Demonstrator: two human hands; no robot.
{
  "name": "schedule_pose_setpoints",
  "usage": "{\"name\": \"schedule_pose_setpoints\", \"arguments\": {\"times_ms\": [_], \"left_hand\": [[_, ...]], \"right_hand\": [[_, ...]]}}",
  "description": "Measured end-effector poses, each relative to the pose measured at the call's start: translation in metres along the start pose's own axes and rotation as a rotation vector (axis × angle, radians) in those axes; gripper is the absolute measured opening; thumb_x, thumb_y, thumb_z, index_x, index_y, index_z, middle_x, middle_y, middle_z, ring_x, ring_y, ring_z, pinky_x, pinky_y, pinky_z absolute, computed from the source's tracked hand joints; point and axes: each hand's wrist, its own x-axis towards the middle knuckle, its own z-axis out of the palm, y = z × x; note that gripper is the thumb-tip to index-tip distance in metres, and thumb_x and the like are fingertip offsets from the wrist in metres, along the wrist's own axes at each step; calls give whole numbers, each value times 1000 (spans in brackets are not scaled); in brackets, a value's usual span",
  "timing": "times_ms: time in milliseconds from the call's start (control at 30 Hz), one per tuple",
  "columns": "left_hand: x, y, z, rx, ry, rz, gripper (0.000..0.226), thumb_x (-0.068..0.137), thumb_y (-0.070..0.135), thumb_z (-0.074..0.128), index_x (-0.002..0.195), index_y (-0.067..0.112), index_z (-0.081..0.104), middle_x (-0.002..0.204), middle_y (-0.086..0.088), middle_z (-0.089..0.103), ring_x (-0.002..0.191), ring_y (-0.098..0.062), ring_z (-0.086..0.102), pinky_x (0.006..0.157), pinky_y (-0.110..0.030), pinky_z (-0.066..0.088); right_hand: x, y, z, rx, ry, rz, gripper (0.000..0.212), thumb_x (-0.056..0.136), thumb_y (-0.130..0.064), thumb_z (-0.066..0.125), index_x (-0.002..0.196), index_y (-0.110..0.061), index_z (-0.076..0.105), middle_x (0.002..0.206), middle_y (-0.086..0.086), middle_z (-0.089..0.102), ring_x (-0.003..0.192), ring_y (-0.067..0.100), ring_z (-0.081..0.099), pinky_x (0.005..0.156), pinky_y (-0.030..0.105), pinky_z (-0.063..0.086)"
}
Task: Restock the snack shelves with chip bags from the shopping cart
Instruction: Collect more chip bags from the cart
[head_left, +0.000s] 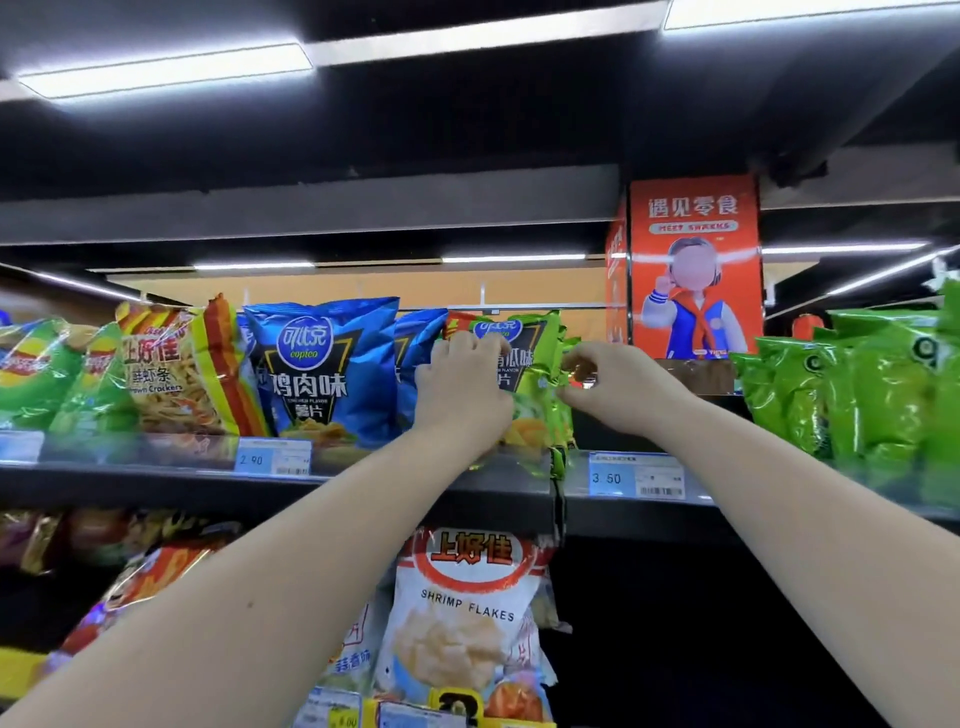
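Note:
A green chip bag (535, 400) stands upright on the upper shelf (498, 483), between the blue chip bags (322, 369) and a gap to its right. My left hand (462, 384) grips the bag's left side with curled fingers. Its right edge is pinched by my right hand (608, 384), level with the left hand. More green bags of the same kind stand behind it, mostly hidden. The shopping cart is out of view.
Prawn cracker bags (176, 364) and green bags fill the shelf's left. Bright green bags (857, 395) stand at the right. An orange snack sign (696, 265) hangs behind the gap. A white shrimp flakes bag (462, 603) sits on the lower shelf. Price tags line the shelf edge.

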Motion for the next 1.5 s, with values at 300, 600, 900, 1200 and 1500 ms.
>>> {"name": "schedule_pose_setpoints", "arguments": {"times_ms": [300, 600, 900, 1200, 1500], "left_hand": [[0, 131, 24, 67, 10, 258, 38, 90, 32, 53, 127, 29, 58, 124, -2, 53, 120, -26, 42, 96, -44, 36], [-50, 366, 33, -200, -46, 433, 35, 87, 34, 57, 122, 31, 57, 126, -1, 52, 120, -27, 42, 96, -43, 33], [-171, 636, -3, -476, -161, 613, 36, 87, 30, 54, 123, 24, 53, 129, -4, 51, 123, -29, 40, 100, -46, 31], [-313, 864, -23, -683, -264, 854, 35, 91, 33, 52, 124, 22, 52, 124, -4, 52, 116, -30, 44, 92, -42, 33], [-433, 1043, 11, -820, -451, 1019, 34, 92, 31, 50, 124, 21, 52, 128, -6, 51, 123, -31, 41, 100, -47, 32]], "right_hand": [[-84, 67, -76, -639, 140, 18, 35, 88, -17, 56, 122, -17, 51, 122, 4, 57, 114, 28, 51, 90, 38, 45], [-233, 176, -231, -967, 186, 156, 26, 74, -19, 71, 98, -16, 62, 92, 5, 63, 93, 31, 57, 73, 39, 42], [-443, 264, -413, -1176, 25, 483, 27, 83, -22, 58, 110, -17, 57, 104, 3, 61, 99, 28, 55, 68, 35, 36], [-642, 334, -533, -1244, -113, 820, 29, 90, -20, 56, 118, -16, 49, 117, 6, 55, 114, 29, 46, 82, 37, 37], [-802, 437, -585, -1313, -179, 1115, 26, 90, -21, 55, 116, -17, 52, 115, 5, 56, 114, 29, 46, 90, 41, 40]]}}
